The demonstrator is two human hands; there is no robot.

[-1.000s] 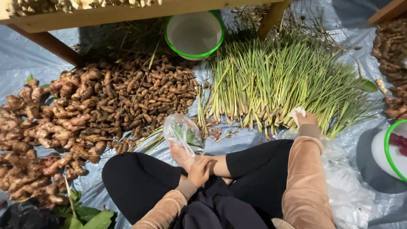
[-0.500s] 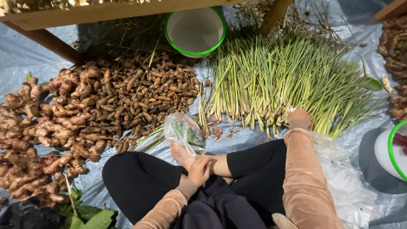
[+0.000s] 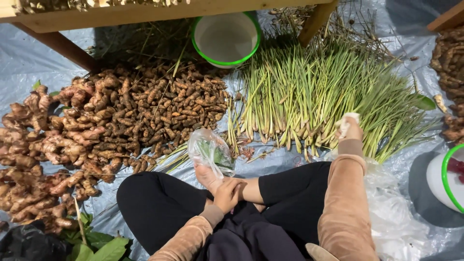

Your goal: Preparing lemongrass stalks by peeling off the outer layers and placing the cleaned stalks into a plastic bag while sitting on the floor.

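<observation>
Turmeric roots (image 3: pixel 145 106) left, lemongrass stalks (image 3: pixel 319 96) right, bucket (image 3: pixel 226 38) behind between them, plastic bag (image 3: pixel 210 152) in front, ginger (image 3: pixel 34 159) far left.

My right hand (image 3: pixel 349 128) has moved: a second ago it lay further right at the near edge of the lemongrass stalks (image 3: pixel 319 92), then it slid left along them. Now it rests at the cut ends with a bit of white stuff (image 3: pixel 344 121) showing at my fingers, which was hidden half a second ago.
</observation>
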